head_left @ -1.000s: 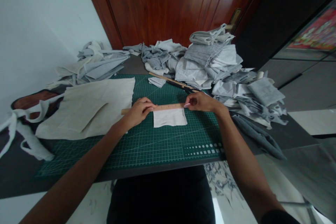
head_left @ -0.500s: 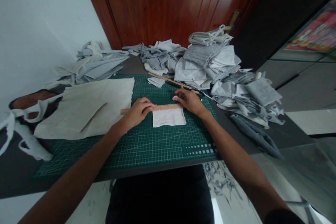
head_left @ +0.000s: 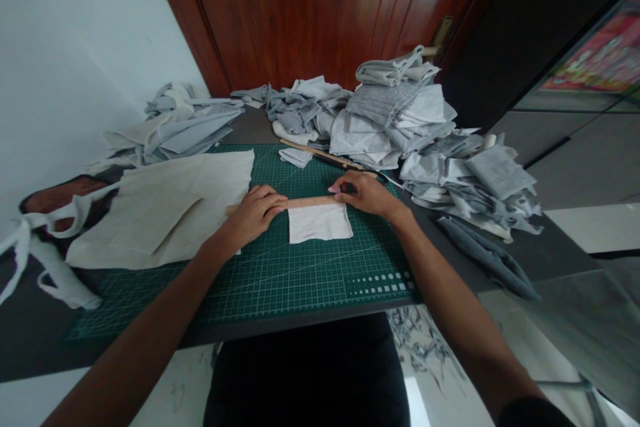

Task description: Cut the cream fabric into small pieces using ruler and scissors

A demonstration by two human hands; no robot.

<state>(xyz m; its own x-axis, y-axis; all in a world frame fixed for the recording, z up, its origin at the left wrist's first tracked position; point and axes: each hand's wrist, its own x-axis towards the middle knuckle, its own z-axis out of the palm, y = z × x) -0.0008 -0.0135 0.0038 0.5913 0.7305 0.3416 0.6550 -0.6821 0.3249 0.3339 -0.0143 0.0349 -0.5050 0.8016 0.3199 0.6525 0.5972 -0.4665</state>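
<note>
A wooden ruler [head_left: 311,201] lies along the far edge of a small white cloth piece [head_left: 320,223], on a green cutting mat [head_left: 295,280]. With fingers closed over the ruler's left part, my left hand [head_left: 253,215] holds it down, just left of the cloth. My right hand [head_left: 371,194] is at the ruler's right end. Its fingers pinch a small pink piece that looks like tailor's chalk [head_left: 334,189], mostly hidden by them. A large cream cloth [head_left: 210,180] lies left of my left hand, partly over the mat.
Behind the mat stand heaped grey and white fabric pieces [head_left: 370,130], with more fabric [head_left: 470,173] at right. A small folded cloth [head_left: 296,157] and a long wooden stick [head_left: 315,151] lie at the mat's far side. White strips [head_left: 55,267] hang at left. A door [head_left: 300,13] rises behind.
My right hand has come down closer to the ruler's right end, with the pink piece turned. My left hand and the ruler have shifted slightly left; the white cloth looks nearly unmoved.
</note>
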